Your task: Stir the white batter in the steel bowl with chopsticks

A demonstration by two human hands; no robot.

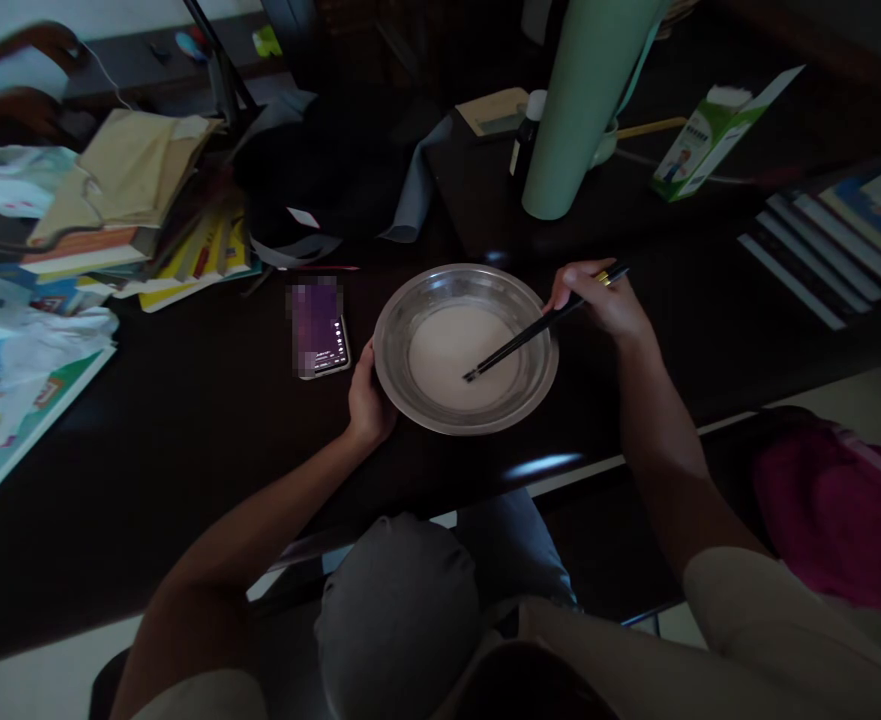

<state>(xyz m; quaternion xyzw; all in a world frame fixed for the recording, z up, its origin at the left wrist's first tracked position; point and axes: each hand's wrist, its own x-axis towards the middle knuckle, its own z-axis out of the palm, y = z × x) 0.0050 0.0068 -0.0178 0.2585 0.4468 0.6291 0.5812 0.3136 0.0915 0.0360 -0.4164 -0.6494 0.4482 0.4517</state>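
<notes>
**Bowl [393, 350] on the dark table [215, 400], probably being stirred**

Holding black chopsticks [519, 343] in the narrowly closed fingers of the right hand [597, 298], with tips in pale liquid [447, 345]. Cupping the bowl's left side with the left hand [369, 402]; cannot tell how tightly, with most fingers hidden. Just beside that, to the left, a lit phone [327, 330]. Likely mid-stir; would call next for a steady bowl and smooth, low turns of the wrist.
</notes>
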